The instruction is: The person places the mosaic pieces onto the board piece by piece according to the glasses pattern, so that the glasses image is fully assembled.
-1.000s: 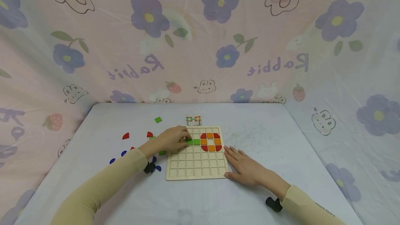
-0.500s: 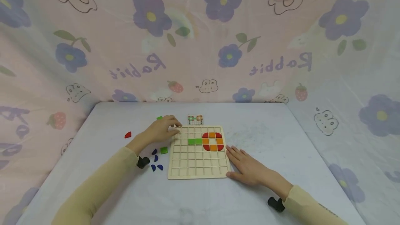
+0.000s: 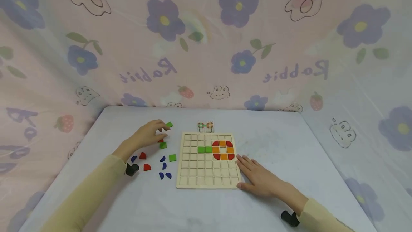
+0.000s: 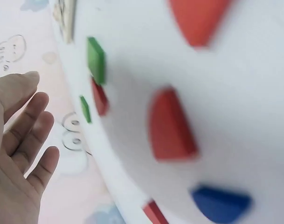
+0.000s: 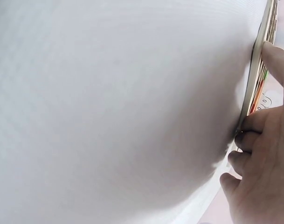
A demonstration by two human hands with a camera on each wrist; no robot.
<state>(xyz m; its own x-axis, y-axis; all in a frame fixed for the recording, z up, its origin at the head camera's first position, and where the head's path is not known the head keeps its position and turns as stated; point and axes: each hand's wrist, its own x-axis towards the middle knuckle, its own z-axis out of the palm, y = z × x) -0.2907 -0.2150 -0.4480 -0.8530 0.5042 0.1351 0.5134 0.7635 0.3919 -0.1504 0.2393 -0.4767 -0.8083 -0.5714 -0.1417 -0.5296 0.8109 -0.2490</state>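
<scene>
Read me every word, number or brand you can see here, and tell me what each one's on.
"Rabbit", mirrored, on the curtain, right of centre.
"Rabbit", mirrored and creased, on the curtain, left of centre.
Purple letters, far left on the curtain: too skewed to read.
Picture card: any print is too small.
Right sleeve: small mark, unreadable.
Board and loose pieces: none visible.

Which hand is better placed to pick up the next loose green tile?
Left, most likely. The left hand looks empty and is close to a loose green tile. The right hand touches the right edge of the wooden board, with the board between it and that tile.
</scene>
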